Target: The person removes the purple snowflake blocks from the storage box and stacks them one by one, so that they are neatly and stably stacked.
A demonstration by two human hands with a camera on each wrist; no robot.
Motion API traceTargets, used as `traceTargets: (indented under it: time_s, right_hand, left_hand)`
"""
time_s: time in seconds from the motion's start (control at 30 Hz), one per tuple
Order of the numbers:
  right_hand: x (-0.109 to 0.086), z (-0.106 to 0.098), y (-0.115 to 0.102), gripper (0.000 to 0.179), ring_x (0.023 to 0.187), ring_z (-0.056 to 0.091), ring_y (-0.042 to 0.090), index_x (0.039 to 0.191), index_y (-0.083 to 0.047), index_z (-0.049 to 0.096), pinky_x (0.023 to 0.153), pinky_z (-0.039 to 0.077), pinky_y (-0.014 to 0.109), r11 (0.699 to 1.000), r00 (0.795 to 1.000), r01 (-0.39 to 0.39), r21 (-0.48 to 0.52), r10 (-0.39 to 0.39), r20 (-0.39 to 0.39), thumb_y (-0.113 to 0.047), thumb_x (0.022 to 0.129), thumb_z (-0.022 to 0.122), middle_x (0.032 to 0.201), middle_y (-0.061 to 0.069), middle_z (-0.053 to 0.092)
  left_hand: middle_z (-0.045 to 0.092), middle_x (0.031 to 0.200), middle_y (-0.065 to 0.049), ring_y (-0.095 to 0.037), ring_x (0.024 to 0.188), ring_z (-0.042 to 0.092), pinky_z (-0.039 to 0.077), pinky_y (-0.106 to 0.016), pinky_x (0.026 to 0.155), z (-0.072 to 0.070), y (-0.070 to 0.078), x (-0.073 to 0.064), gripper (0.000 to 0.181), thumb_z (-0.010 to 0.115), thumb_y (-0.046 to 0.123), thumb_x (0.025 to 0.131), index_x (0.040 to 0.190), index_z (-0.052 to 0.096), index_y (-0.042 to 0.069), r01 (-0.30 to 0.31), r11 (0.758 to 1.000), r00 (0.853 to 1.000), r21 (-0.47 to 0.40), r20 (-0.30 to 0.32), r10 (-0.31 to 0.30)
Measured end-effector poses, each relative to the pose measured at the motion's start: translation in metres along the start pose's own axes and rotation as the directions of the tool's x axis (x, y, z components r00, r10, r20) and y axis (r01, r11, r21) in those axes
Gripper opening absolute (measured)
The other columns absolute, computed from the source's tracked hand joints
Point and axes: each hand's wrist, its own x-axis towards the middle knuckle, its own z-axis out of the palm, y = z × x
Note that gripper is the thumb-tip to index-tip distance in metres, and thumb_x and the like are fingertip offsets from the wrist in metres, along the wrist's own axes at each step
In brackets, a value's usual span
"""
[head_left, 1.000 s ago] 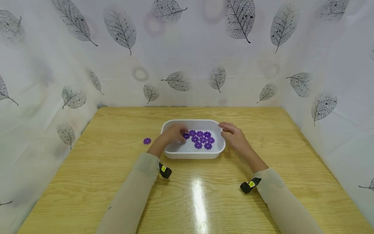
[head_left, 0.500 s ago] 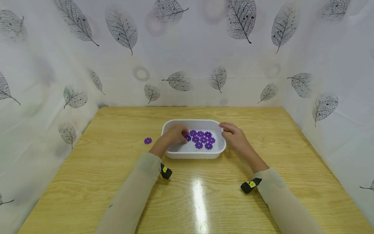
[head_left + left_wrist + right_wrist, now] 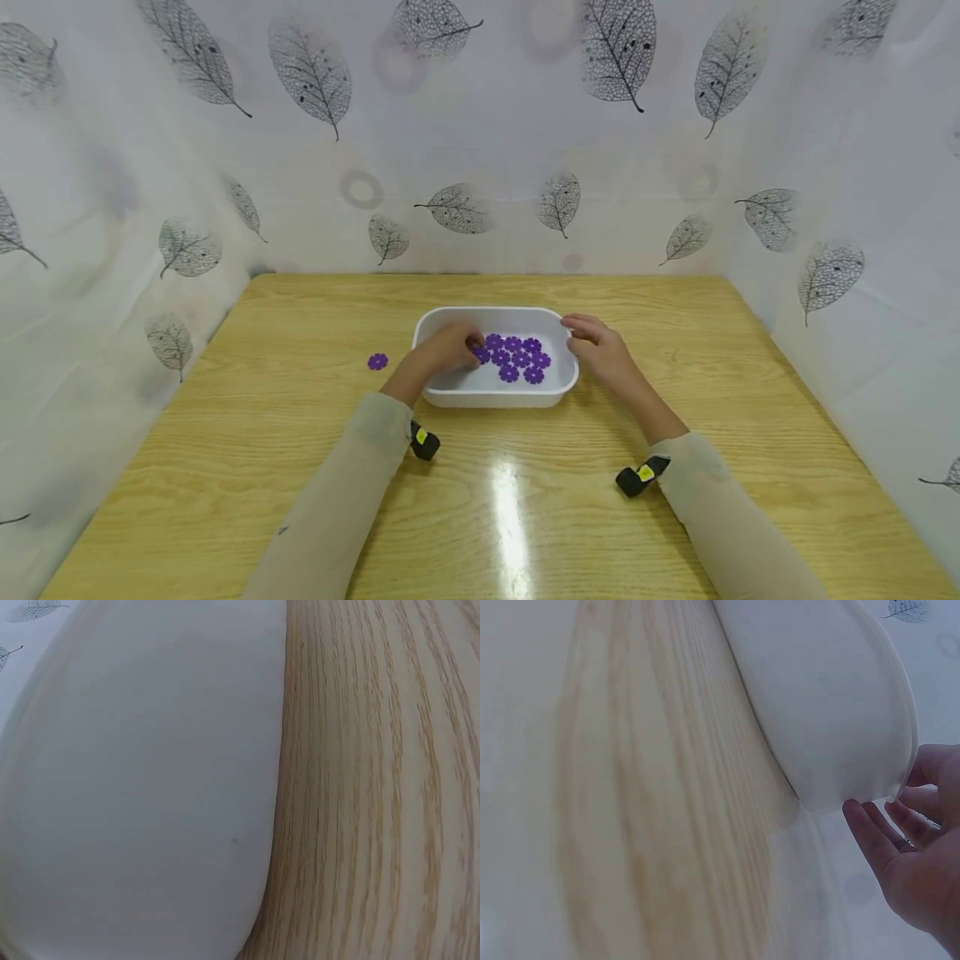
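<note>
In the head view, a white plastic tub (image 3: 495,398) sits on the table with several purple flower-shaped notched discs (image 3: 521,359) lying in its right half. My left hand (image 3: 447,346) reaches over the tub's left end, and its thumb and fingers pinch one purple flower disc (image 3: 482,356) at the left side of the group. The tub's right end is held by my right hand (image 3: 606,357), fingers at the rim. Seen from the right wrist, my right hand (image 3: 922,847) has its fingertips against the tub's end wall (image 3: 840,712). The left wrist view shows only the tub's outer side (image 3: 150,780) and table.
A single purple flower disc (image 3: 377,362) lies on the wooden table (image 3: 300,467) left of the tub. Behind and at both sides hangs a white leaf-print curtain (image 3: 480,142). A black wrist camera (image 3: 424,442) hangs under the left sleeve, near the tub's front.
My left hand has shifted slightly to the right inside the tub, and the disc at its fingers has moved a little toward the front right. The right hand stays at the rim.
</note>
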Motion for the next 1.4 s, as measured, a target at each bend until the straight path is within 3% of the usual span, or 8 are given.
traceTargets:
  time_s: [0.23,0.57,0.93,1.4]
  right_hand:
    - [0.0000,-0.0003,0.0012,0.042,0.140,0.044,0.035,0.143,-0.013,0.056,0.117,0.036,0.051,1.000,1.000,0.001,-0.011,-0.002,-0.006,-0.023,0.103,0.053,0.158,0.006,0.041]
    - [0.0007,-0.0003,0.0030,0.042,0.139,0.045,0.035,0.144,-0.012,0.056,0.117,0.036,0.052,1.000,1.000,0.005,0.005,-0.005,0.005,-0.021,0.103,0.053,0.158,0.007,0.041]
    - [-0.0008,-0.0006,0.0030,0.042,0.139,0.045,0.035,0.143,-0.011,0.056,0.117,0.036,0.051,1.000,1.000,0.022,0.005,-0.022,0.000,-0.022,0.103,0.054,0.158,0.008,0.041]
    - [0.0010,-0.0013,-0.0011,0.043,0.144,0.039,0.040,0.146,-0.004,0.051,0.119,0.033,0.052,1.000,0.999,-0.017,0.007,0.017,0.030,-0.016,0.105,0.050,0.161,0.014,0.035]
  left_hand:
    - [0.066,0.117,-0.010,-0.025,0.110,0.061,0.051,-0.039,0.101,-0.0023,-0.0003,-0.0001,0.037,0.075,0.005,0.086,0.122,0.065,0.005,-0.039,0.999,0.999,0.000,0.011,0.039]
    - [0.066,0.117,-0.011,-0.024,0.106,0.062,0.053,-0.037,0.095,-0.0016,-0.0020,0.0016,0.039,0.076,0.014,0.089,0.125,0.062,0.007,-0.033,0.999,0.998,0.000,0.056,0.033]
    - [0.066,0.116,-0.012,-0.024,0.105,0.063,0.053,-0.036,0.096,-0.0011,-0.0024,0.0015,0.045,0.078,0.009,0.086,0.127,0.062,0.007,-0.073,0.997,0.995,-0.001,0.075,0.073]
    - [0.066,0.115,-0.012,-0.024,0.107,0.062,0.052,-0.038,0.099,0.0003,-0.0032,0.0033,0.043,0.077,0.010,0.087,0.127,0.063,0.006,-0.115,0.993,0.991,0.023,0.075,0.113]
